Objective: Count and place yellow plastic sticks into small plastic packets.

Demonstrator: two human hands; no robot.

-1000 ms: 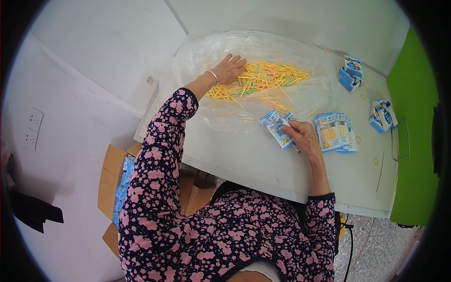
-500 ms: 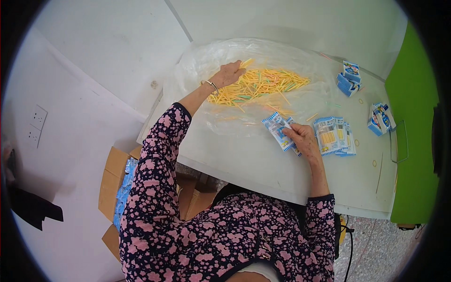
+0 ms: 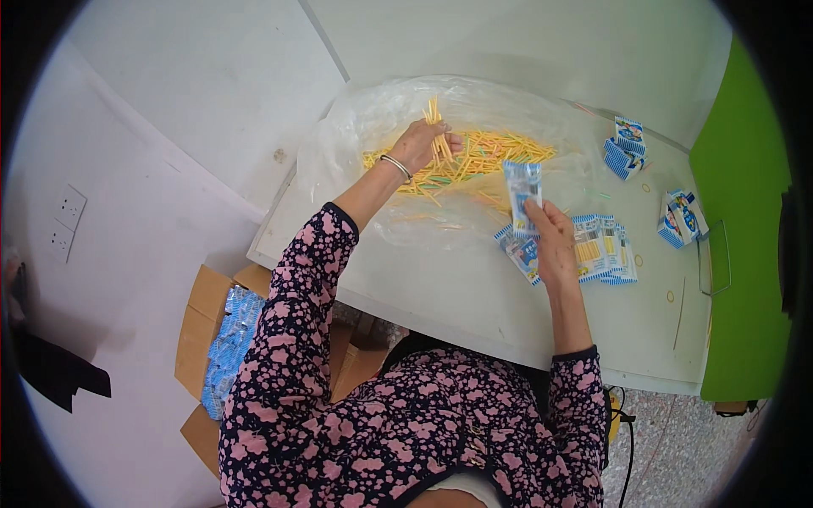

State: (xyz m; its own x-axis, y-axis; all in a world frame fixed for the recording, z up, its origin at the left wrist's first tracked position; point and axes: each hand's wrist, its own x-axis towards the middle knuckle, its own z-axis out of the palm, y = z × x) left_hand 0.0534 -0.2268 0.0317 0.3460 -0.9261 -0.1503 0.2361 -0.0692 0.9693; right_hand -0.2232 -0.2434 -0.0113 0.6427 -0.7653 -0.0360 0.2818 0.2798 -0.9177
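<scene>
My left hand [image 3: 417, 146] is closed around a small bunch of thin yellow sticks [image 3: 433, 110], raised just over the pile. Below it, a heap of similar sticks [image 3: 500, 154], mostly yellow with some green and pink, lies on a clear plastic sheet [image 3: 356, 110]. Between thumb and fingers, my right hand [image 3: 555, 244] grips a small blue-and-white packet [image 3: 522, 179], tilted upright at the heap's right side. Under that hand another packet [image 3: 518, 252] lies on the table. Several packets with yellow sticks showing [image 3: 589, 245] overlap to its right.
Small blue-and-white boxes [image 3: 625, 159] stand at the back right, with another box [image 3: 682, 217] by a wire stand [image 3: 720, 258]. Rubber bands lie nearby. A green panel [image 3: 745, 254] borders the table's right side. An open carton [image 3: 229, 347] of blue packets sits at lower left.
My left hand has come slightly right and nearer, lifting a bunch of sticks from the heap. My right hand has raised one packet upright, while another stays on the table.
</scene>
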